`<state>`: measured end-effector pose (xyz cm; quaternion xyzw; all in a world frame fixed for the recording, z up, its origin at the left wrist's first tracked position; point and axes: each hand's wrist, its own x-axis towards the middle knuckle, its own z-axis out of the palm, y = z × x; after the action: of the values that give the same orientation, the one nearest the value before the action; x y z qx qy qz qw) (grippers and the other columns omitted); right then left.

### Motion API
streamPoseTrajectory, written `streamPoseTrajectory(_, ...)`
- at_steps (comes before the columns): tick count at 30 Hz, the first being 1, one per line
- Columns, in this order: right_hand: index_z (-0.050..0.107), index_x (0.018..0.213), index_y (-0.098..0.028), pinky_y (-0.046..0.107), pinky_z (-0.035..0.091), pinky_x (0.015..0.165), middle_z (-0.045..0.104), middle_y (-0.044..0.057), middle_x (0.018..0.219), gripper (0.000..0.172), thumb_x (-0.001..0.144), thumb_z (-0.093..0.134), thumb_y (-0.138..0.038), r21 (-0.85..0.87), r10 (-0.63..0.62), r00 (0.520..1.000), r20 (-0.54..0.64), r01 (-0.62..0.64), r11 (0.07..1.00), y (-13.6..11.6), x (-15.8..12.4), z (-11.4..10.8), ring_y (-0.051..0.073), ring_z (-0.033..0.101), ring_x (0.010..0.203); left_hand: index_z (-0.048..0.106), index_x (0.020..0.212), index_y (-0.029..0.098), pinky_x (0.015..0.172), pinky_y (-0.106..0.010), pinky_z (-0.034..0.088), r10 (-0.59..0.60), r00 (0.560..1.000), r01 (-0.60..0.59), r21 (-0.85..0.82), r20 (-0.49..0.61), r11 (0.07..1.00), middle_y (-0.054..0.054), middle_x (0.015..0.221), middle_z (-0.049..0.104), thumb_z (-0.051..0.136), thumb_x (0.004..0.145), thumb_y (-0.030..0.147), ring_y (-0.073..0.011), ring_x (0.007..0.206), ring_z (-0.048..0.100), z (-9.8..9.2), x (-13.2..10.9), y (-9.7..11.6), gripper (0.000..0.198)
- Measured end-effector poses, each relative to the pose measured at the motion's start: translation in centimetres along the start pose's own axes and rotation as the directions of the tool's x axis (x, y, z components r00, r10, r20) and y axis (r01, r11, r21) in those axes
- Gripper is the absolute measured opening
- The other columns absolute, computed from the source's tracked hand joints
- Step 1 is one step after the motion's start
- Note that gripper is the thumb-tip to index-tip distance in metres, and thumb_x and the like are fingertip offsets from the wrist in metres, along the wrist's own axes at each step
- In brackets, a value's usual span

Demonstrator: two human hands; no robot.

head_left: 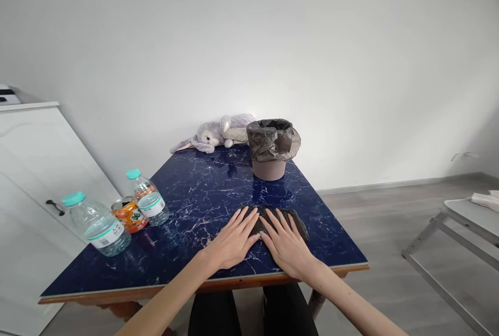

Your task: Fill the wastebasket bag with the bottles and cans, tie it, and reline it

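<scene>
Nearer than the lined bin [268, 170], left hand [234, 242] and right hand [286, 247] lie on a flat dark bundle [256, 227].
Both are spread, clamped on nothing; even pressure should work best.

Bin [270, 151] behind right hand [286, 245]; can [130, 215] left, between bottles [102, 226].

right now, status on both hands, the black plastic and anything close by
Left hand, right hand: both open, laid on black plastic. Plastic on table, partly hidden under hands. Bin beyond it, not touching.
</scene>
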<state>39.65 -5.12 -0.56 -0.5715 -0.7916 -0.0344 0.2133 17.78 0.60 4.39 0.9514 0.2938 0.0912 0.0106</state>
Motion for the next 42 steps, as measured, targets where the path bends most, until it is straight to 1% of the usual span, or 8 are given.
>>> streamPoseTrajectory(8, 0.044, 0.165, -0.028, 0.063, 0.026, 0.129, 0.036, 0.008, 0.173, 0.055, 0.114, 0.031, -0.046, 0.011, 0.018, 0.999, 0.05, -0.018, 1.0, 2.5, 1.2, 0.1, 0.034, 0.026, 0.163, 0.013, 0.173, 0.034, 0.134, -0.048, 0.026, -0.13, 0.991, 0.127, -0.089, -0.023, 0.988, -0.002, 0.177, 0.024, 0.033, 0.115, 0.048, -0.026, 0.164, 0.022, 0.5, -2.3, -2.4, 0.063)
streamPoseTrajectory(14, 0.039, 0.167, -0.029, 0.059, 0.019, 0.132, 0.031, 0.006, 0.176, 0.058, 0.114, 0.03, -0.049, -0.001, 0.073, 0.983, 0.171, -0.074, 0.997, 8.8, 3.1, 0.0, 0.032, 0.022, 0.164, 0.027, 0.171, 0.032, 0.129, -0.053, 0.035, -0.313, 0.948, 0.308, -0.084, -0.058, 0.948, -0.007, 0.174, 0.034, 0.042, 0.113, 0.049, -0.03, 0.161, 0.03, -0.2, -7.4, -4.2, 0.062)
streamPoseTrajectory(19, 0.044, 0.165, -0.025, 0.059, 0.02, 0.131, 0.033, 0.008, 0.175, 0.056, 0.114, 0.032, -0.045, -0.03, 0.091, 0.98, 0.174, -0.087, 0.996, 12.4, 5.8, -0.9, 0.035, 0.024, 0.163, 0.042, 0.164, 0.03, 0.128, -0.056, 0.037, -0.344, 0.929, 0.337, -0.071, -0.14, 0.939, -0.008, 0.17, 0.043, 0.043, 0.113, 0.044, -0.0295, 0.158, 0.038, -0.2, -9.3, -4.6, 0.053)
streamPoseTrajectory(23, 0.039, 0.167, -0.019, 0.062, 0.011, 0.133, 0.023, 0.01, 0.178, 0.061, 0.114, 0.028, -0.047, -0.059, 0.065, 0.996, 0.058, -0.061, 0.996, 9.7, 5.2, -0.9, 0.036, 0.009, 0.166, 0.043, 0.164, 0.032, 0.127, -0.054, 0.039, -0.366, 0.916, 0.361, -0.06, -0.161, 0.931, -0.005, 0.17, 0.044, 0.042, 0.113, 0.045, -0.0309, 0.158, 0.039, 0.2, -9.4, -4.1, 0.053)
streamPoseTrajectory(27, 0.036, 0.169, -0.023, 0.063, 0.016, 0.133, 0.024, 0.008, 0.178, 0.064, 0.114, 0.026, -0.053, -0.068, 0.01, 0.996, -0.083, -0.016, 0.998, 5.6, 2.4, 0.1, 0.035, 0.009, 0.166, 0.04, 0.165, 0.035, 0.13, -0.052, 0.036, -0.352, 0.919, 0.347, -0.058, -0.177, 0.936, -0.001, 0.171, 0.042, 0.042, 0.113, 0.045, -0.0293, 0.158, 0.039, 0.3, -10.1, -3.8, 0.054)
streamPoseTrajectory(32, 0.034, 0.17, -0.025, 0.072, 0.021, 0.127, 0.023, 0.011, 0.178, 0.067, 0.112, 0.026, -0.059, -0.066, 0.185, 0.983, 0.013, -0.184, 0.981, 4.4, 0.8, 1.3, 0.043, 0.015, 0.164, 0.041, 0.164, 0.037, 0.129, -0.051, 0.039, -0.36, 0.915, 0.355, -0.062, -0.184, 0.933, 0.001, 0.169, 0.045, 0.044, 0.112, 0.045, -0.0282, 0.157, 0.041, 0.1, -11.2, -3.6, 0.053)
streamPoseTrajectory(36, 0.035, 0.169, -0.024, 0.069, 0.022, 0.128, 0.026, 0.011, 0.177, 0.068, 0.112, 0.028, -0.059, -0.057, 0.224, 0.971, 0.088, -0.22, 0.974, 4.9, 1.0, 1.1, 0.042, 0.017, 0.164, 0.046, 0.162, 0.035, 0.129, -0.051, 0.039, -0.363, 0.907, 0.358, -0.065, -0.214, 0.932, 0.0, 0.167, 0.048, 0.046, 0.111, 0.044, -0.0281, 0.156, 0.043, 0.2, -11.2, -3.4, 0.051)
streamPoseTrajectory(42, 0.039, 0.167, -0.026, 0.068, 0.024, 0.129, 0.027, 0.007, 0.177, 0.063, 0.113, 0.027, -0.056, 0.04, 0.158, 0.987, -0.026, -0.157, 0.987, 3.5, -0.3, 0.3, 0.038, 0.015, 0.165, 0.051, 0.159, 0.032, 0.127, -0.054, 0.041, -0.405, 0.888, 0.399, -0.074, -0.219, 0.914, -0.002, 0.166, 0.05, 0.045, 0.111, 0.045, -0.0297, 0.156, 0.043, 0.3, -11.0, -2.9, 0.05)
